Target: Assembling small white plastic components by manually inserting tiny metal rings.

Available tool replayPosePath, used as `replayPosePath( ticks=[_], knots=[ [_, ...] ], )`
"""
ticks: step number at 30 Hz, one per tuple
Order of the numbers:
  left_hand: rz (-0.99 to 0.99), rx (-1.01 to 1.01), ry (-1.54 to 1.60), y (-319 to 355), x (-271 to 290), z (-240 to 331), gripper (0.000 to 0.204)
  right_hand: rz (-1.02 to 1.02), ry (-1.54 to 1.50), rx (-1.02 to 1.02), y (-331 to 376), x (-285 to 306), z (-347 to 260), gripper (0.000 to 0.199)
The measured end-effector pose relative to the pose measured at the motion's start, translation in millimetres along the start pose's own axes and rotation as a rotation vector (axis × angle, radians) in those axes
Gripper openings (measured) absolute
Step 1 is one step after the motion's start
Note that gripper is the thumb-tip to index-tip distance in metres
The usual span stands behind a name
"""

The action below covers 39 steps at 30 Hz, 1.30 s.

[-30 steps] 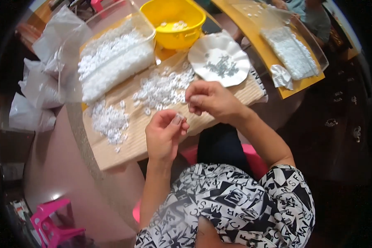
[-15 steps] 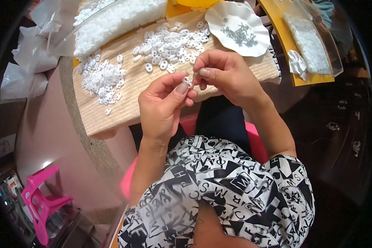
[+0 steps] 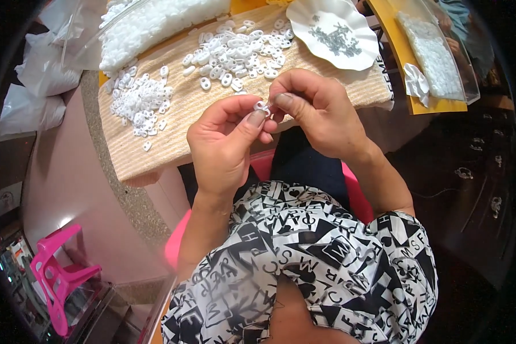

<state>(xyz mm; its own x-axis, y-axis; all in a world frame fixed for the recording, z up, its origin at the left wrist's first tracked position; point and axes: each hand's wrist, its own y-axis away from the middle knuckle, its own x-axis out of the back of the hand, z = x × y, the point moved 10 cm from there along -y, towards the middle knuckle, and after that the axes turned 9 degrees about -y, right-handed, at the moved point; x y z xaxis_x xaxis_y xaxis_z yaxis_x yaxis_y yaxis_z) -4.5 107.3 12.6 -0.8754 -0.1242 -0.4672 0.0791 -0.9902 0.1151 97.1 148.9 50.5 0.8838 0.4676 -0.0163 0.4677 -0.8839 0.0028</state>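
Head view: left hand [image 3: 221, 140] has a small white piece [image 3: 262, 106] pinched between thumb and forefinger, hanging around the near edge of the beige cloth [image 3: 180, 123]. Right hand [image 3: 324, 117] is just beside it, thumb and index pressed together, can't tell if anything's between them. Decent bare patch left of the hands, before the smaller pile [image 3: 139, 103]; bigger pile [image 3: 235, 51] and scalloped plate [image 3: 366, 28] crowd the far side.

Head view: from the wearer's head, left of a fisheye pair; faces down, upright
Shirt [image 3: 321, 258]: nearest, 5–6 o'clock
Hands [image 3: 223, 143]: near, just off centre toward 12
Table [image 3: 175, 137]: beyond, 10–1 o'clock
Pink stool [image 3: 60, 278]: farther down, 8 o'clock
Rim: dark, curved
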Motion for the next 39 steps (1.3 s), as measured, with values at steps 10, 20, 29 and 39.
replayPosePath(
  ticks=[10, 20, 29, 39],
  knots=[
    [0.056, -0.010, -0.102, 2.3, 2.6, 1.6, 0.016, -0.012, 0.209, 0.092, 4.4, -5.1, -9.9, 0.005],
    [0.121, -0.137, -0.211, 6.4, 7.3, 7.0, 0.012, 0.103, 0.119, 0.143, 4.8, -6.1, -1.9, 0.005],
    [0.166, -0.193, -0.292, 7.2, 10.6, 4.0, 0.009, 0.128, 0.188, 0.187, 4.6, -9.9, 5.8, 0.006],
    [0.155, -0.151, -0.078, -10.2, 27.9, -0.1, 0.012, -0.011, -0.187, -0.065, -14.9, 0.8, 22.1, 0.021]
  ],
)
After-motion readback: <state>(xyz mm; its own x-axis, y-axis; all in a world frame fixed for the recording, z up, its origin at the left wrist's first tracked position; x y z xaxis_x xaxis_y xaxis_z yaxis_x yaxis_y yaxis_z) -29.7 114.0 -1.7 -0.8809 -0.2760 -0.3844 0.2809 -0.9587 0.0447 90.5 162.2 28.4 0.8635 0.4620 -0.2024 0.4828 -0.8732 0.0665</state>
